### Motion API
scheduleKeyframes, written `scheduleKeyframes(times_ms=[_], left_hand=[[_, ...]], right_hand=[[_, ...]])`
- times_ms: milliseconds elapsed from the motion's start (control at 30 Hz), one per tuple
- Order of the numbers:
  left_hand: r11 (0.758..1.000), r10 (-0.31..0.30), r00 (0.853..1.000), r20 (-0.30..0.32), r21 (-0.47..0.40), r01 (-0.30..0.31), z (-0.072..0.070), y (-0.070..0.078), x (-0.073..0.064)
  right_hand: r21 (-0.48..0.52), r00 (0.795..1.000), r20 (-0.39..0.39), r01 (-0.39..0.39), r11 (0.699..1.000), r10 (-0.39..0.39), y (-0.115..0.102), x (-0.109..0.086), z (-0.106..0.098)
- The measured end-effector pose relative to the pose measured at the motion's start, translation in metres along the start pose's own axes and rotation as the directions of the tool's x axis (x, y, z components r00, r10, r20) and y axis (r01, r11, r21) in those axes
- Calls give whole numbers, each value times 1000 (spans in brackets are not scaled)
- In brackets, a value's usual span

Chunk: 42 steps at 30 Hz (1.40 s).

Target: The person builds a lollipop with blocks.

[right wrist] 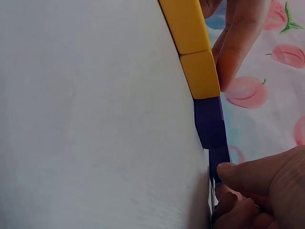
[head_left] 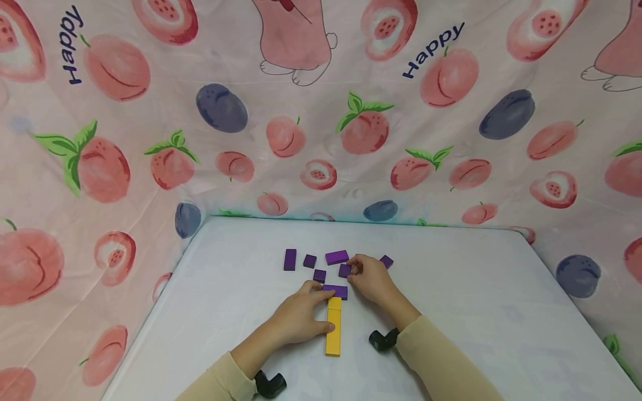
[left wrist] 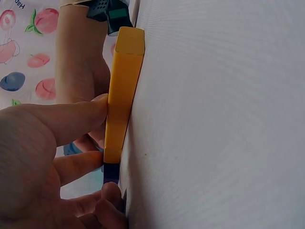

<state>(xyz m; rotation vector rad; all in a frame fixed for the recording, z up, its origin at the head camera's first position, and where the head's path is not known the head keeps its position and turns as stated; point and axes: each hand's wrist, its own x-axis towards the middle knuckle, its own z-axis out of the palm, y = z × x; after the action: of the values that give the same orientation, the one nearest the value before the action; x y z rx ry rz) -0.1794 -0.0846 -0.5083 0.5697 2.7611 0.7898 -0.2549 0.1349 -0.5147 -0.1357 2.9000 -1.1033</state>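
A long yellow block lies on the table with a yellow cube against its far end. Across that end sits a purple rectangular block, forming a T. My left hand rests along the left side: its thumb touches the long yellow block and other fingers reach the purple block. Beyond the purple block, my right hand pinches a small purple cube between thumb and fingers. In the right wrist view the thumb lies on that dark purple cube; the fingers behind are partly hidden.
Another purple cube stands just left of the held one. Farther back lie a purple block, a purple cube and an upright-lying purple block. One purple piece is partly behind my right hand. A fruit-patterned cloth hangs behind the white table.
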Motion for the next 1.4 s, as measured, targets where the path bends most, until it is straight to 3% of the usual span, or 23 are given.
scheduleKeyframes(times_ms=[900, 1400], left_hand=[[1000, -9, 1000, 3, -7, 9, 0, 0, 0], [1000, -4, 1000, 0, -6, 4, 1, 0, 0]], right_hand=[[26, 997, 70, 7, 1000, -9, -3, -14, -4], [54, 994, 108, -3, 999, -3, 1, -11, -3]])
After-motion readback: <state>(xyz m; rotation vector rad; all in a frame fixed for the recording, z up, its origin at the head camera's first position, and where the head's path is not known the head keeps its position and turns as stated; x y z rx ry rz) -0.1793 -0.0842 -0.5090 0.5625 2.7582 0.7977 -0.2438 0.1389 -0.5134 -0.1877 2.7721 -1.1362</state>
